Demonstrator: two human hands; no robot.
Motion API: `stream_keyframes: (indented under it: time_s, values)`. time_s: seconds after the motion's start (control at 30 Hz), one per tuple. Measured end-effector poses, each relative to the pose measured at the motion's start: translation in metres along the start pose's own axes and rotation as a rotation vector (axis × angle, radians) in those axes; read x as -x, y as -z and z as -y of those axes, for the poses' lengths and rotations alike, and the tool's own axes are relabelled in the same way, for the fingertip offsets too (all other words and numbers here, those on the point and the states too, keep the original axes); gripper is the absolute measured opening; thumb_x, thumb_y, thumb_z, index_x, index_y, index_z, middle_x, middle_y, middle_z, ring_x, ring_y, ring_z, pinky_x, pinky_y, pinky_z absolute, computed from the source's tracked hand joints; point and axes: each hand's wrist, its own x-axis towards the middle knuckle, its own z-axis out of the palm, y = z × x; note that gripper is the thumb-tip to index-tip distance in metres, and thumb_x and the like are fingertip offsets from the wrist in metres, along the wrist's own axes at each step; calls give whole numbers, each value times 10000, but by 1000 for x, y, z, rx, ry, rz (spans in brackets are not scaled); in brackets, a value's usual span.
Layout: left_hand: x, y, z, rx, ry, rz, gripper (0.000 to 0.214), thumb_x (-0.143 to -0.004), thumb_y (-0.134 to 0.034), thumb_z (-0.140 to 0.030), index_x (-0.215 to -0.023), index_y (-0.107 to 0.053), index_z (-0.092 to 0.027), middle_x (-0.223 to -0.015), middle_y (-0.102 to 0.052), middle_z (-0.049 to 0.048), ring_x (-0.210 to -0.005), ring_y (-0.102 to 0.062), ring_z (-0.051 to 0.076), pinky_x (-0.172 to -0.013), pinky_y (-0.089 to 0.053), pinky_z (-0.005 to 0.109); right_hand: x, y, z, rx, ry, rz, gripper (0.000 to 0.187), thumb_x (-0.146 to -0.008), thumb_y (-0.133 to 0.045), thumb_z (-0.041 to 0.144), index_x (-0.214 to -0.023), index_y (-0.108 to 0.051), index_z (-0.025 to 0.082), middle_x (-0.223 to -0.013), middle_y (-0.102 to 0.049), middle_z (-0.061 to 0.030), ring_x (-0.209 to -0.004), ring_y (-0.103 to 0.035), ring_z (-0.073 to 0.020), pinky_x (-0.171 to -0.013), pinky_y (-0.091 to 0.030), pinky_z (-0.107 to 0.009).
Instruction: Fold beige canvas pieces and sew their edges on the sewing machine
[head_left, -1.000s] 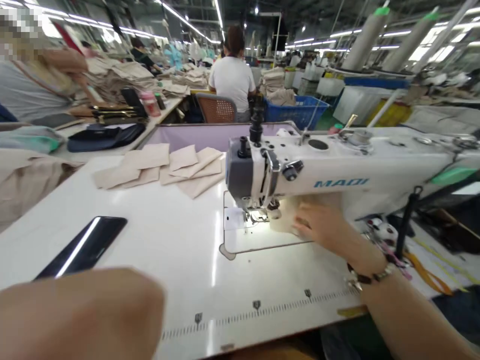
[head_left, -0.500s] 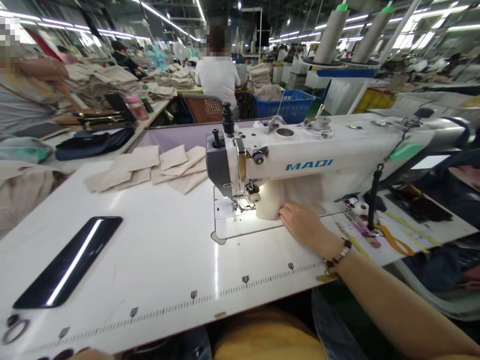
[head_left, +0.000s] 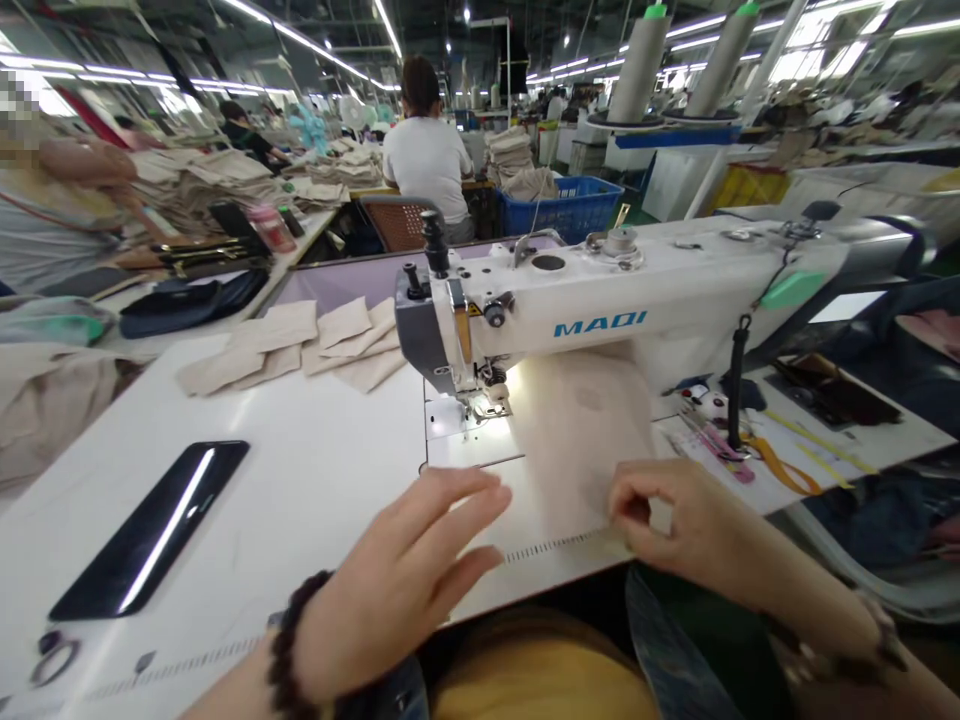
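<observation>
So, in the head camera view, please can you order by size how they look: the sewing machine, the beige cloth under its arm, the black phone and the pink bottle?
Largest to smallest:
1. White sewing machine
2. Beige cloth
3. Black phone
4. Pink bottle, though it is far away, so its real size is unsure.

R hand (head_left: 679, 520) pinching fabric (head_left: 581, 430), L hand (head_left: 397, 585) open
</observation>
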Motion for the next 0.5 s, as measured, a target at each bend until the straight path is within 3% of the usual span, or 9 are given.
stream_keyframes:
  time_s: [0.1,0.2,0.3,0.37,0.4,0.5]
  values:
    - [-22,-43,15,-74,-144,57,478,-842,-468,-82,-1297,-360,-181,-1352,-364,189,-1271,-332,297,-978,-359,524,16,-22,17,-91,-6,134,145,-658,-451,66,-604,-530,175,-613,-566,26,-579,-523,-85,-547,-376,-172]
    - [-28,-68,20,-85,-236,29,433,-874,-355,-52,-1295,-363,-153,-1326,-424,174,-1276,-333,270,-1009,-314,528,22,-36,21,-142,-17,184,148,-655,-466,50,-597,-532,168,-617,-570,30,-576,-518,-77,-534,-369,-158]
    - [-25,-63,22,18,-311,89,336,-917,-297,-112,-1218,-446,-113,-1213,-549,137,-1213,-423,219,-1023,-340,440,26,-36,15,-119,52,221,156,-694,-490,48,-628,-555,173,-639,-582,30,-603,-532,-86,-571,-396,-167]
    - [-19,-50,25,89,-344,171,299,-923,-303,-133,-1144,-503,-109,-1136,-601,120,-1134,-497,197,-1004,-377,385,28,-34,6,-45,124,222,67,-747,-557,127,-753,-600,178,-752,-627,2,-712,-574,-119,-664,-438,-200]
    - [-13,-43,27,110,-336,216,286,-920,-311,-132,-1111,-524,-116,-1088,-623,112,-1076,-536,187,-979,-405,365,28,-33,0,9,161,209,110,-755,-611,215,-858,-614,176,-859,-646,-30,-816,-588,-151,-743,-451,-235]
    - [13,-23,37,117,-146,324,316,-893,-294,-86,-1035,-568,-155,-919,-654,80,-879,-602,164,-840,-489,325,26,-37,-22,211,284,168,668,-634,-716,478,-1190,-527,160,-1222,-543,-147,-1156,-466,-261,-998,-332,-405]
